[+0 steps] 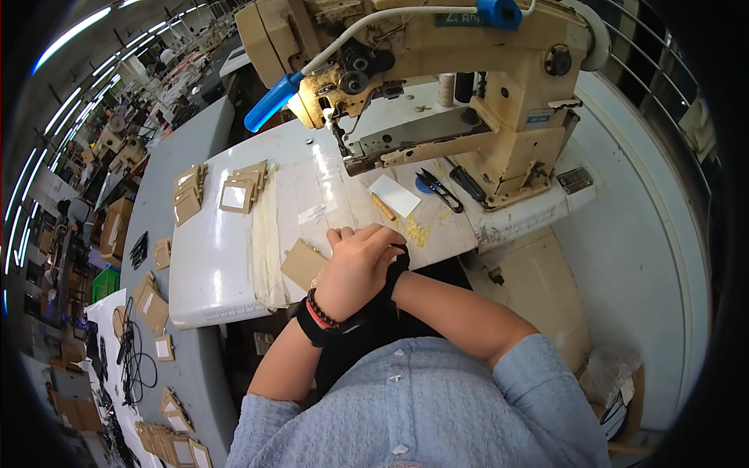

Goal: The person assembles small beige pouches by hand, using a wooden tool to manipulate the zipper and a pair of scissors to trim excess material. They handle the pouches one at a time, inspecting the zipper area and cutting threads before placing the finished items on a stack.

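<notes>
My left hand [355,261] lies across my right wrist, its fingers bent and closed on a black wristband [401,259] there. A dark beaded bracelet [320,308], a red band and another black strap [314,327] circle my left wrist. Most of my right hand [339,235] is hidden behind the left; only some fingers seem to show past it, so its grip is unclear. Beside the hands, a tan flat piece [303,265] rests on the sewing table. Beyond them are a white card [395,195], a yellowish stick [382,207] and black thread snips [441,191].
An industrial sewing machine [515,109] stands at the back, with a blue-shaded lamp [273,101] by its needle. Stacks of tan pieces [242,187] lie on the table's left. A grey side table [195,366] holds more pieces and black cords. A plastic bag [611,373] sits low right.
</notes>
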The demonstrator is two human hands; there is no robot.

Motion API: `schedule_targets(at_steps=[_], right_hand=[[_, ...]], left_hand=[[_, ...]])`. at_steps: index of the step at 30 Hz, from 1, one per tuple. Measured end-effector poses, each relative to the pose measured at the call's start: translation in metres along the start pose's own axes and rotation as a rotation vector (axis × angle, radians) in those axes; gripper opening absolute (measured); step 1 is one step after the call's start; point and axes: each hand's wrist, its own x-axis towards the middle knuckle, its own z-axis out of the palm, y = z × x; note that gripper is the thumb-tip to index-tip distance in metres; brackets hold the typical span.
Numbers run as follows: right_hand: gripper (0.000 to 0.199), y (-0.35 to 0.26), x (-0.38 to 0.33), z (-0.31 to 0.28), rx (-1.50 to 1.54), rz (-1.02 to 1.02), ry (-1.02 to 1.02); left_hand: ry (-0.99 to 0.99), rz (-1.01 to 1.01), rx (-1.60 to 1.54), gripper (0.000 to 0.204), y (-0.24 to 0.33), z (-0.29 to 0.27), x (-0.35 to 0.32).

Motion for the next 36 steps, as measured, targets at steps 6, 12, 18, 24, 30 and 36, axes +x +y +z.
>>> schedule_targets(at_steps=[6, 12, 18, 24, 30, 36], right_hand=[[0.026, 0.000, 0.006, 0.002, -0.100, 0.049, 0.024], [0.030, -0.002, 0.004, -0.009, -0.061, 0.028, -0.067], [0.030, 0.001, 0.003, -0.013, -0.043, 0.019, -0.053], [0.026, -0.007, 0.000, -0.026, -0.160, 0.047, -0.173], [0.025, 0.000, -0.007, 0.000, 0.071, -0.042, 0.061], [0.023, 0.012, -0.010, 0.011, 0.277, -0.131, 0.220]], left_hand=[[-0.003, 0.103, 0.091, 0.016, 0.005, 0.005, -0.010], [-0.054, 0.029, -0.059, 0.016, 0.010, 0.008, -0.027], [0.068, 0.055, 0.011, 0.021, 0.006, 0.015, -0.027], [0.141, -0.018, 0.164, 0.023, -0.004, 0.029, -0.018], [0.299, -0.141, 0.130, 0.010, -0.025, 0.045, -0.012], [0.151, -0.126, -0.029, 0.008, -0.026, 0.032, -0.012]])
